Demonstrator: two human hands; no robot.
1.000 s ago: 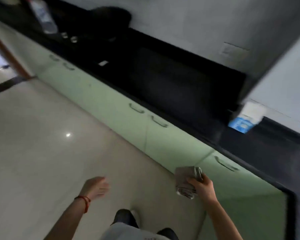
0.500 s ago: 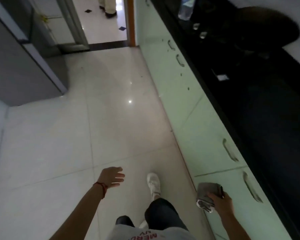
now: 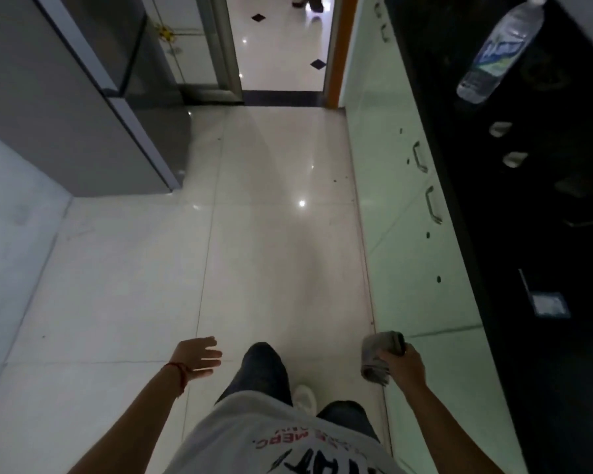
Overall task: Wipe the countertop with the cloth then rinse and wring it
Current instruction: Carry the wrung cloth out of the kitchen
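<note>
Black countertop runs along the right w/ a water bottle on it, pale green cabinets below. Glossy tiled floor. Right hand grips folded grey cloth; left hand open, empty.

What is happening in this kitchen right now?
A person is walking along the floor beside a dark countertop. The right hand grips a folded grey cloth, held clear of the countertop; the left hand is open and empty. A water bottle stands on the countertop ahead.

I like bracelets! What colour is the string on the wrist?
Red, on the left wrist string, seen in the head view.
</note>
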